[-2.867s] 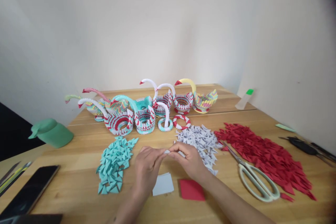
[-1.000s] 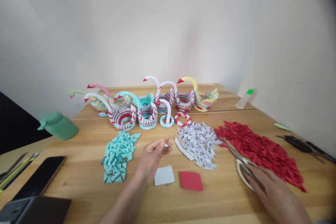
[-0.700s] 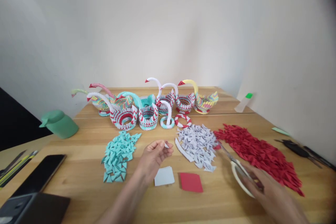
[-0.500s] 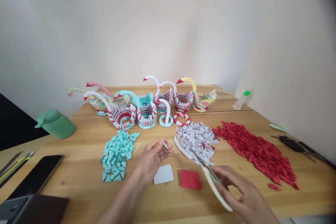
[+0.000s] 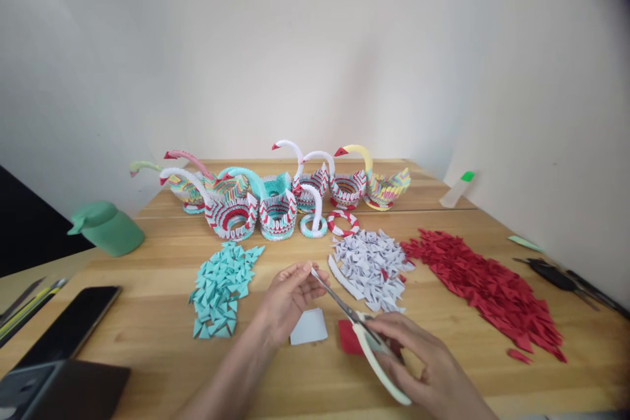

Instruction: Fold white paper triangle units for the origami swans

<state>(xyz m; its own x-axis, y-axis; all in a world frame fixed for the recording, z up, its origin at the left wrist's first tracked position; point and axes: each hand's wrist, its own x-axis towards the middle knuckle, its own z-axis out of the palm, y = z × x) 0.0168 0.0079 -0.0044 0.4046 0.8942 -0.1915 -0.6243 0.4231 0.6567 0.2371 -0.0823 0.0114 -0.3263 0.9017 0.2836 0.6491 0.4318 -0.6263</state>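
Note:
Between thumb and fingertips, my left hand point(image 5: 290, 296) pinches a small white folded paper piece point(image 5: 314, 271). My right hand point(image 5: 423, 356) is closed round white-handled scissors point(image 5: 373, 353). Their blades point up and left, with the tips at the paper piece; whether they touch it I cannot tell. Below my left fingers lies a stack of white paper squares point(image 5: 309, 327). A red paper square point(image 5: 348, 336) is partly covered by the scissors. Just beyond the blades spreads a pile of white folded triangles point(image 5: 374, 269), with a curved white strip point(image 5: 343, 277) along its near side.
Turquoise triangles point(image 5: 226, 289) lie left, red ones point(image 5: 492, 289) right. Several paper swans point(image 5: 278, 213) and a red-and-white ring point(image 5: 343, 223) stand behind. A green jug point(image 5: 109, 230), a phone point(image 5: 69, 325) and a dark box point(image 5: 83, 394) are left; black-handled tools point(image 5: 554, 274) lie far right.
My right hand has brought the scissors left, from over the white pile to the paper piece in my left hand. The scissors now partly cover the red square. My left hand has stayed nearly still.

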